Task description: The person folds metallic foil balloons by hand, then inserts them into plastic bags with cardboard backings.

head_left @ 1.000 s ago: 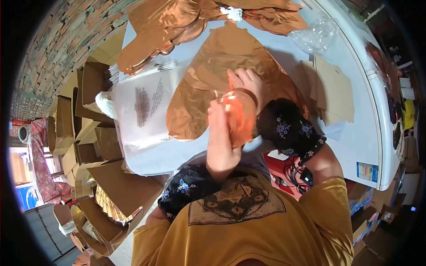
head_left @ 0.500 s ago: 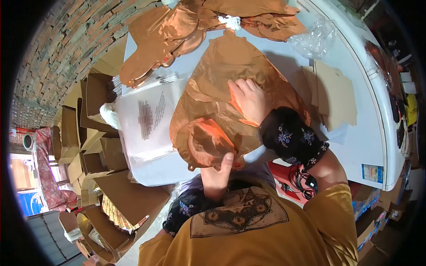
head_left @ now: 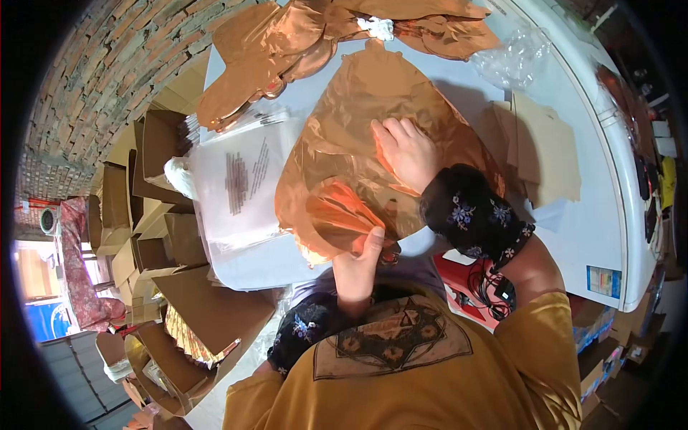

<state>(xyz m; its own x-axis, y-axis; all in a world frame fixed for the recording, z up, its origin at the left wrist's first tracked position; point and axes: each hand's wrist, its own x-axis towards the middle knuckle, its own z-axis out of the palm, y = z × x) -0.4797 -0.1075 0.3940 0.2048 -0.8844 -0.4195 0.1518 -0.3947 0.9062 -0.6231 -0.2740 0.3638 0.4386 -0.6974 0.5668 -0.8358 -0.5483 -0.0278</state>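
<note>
A large copper-coloured foil balloon (head_left: 351, 125), flat and uninflated, lies in front of me on the white table. My left hand (head_left: 356, 271) grips its near edge, thumb on top, and pleated folds fan out from the grip. The fingers beneath the foil are hidden. Resting on the middle of the balloon is my right hand (head_left: 410, 156), fingers slightly bent and a little apart, pressing on the surface. More copper foil balloons (head_left: 269, 46) lie in a pile at the far side, bound with a white tie (head_left: 376, 29).
Clear printed plastic bags (head_left: 240, 179) are stacked to the left. Flat brown cardboard pieces (head_left: 545, 147) and a crumpled clear bag (head_left: 512, 61) lie on the right. Open cardboard boxes (head_left: 215, 312) crowd the left side beside a brick wall (head_left: 93, 93).
My left hand has shifted slightly right and up, gathering the near edge of the balloon into sharper pleats. My right hand stays at nearly the same spot on the foil.
</note>
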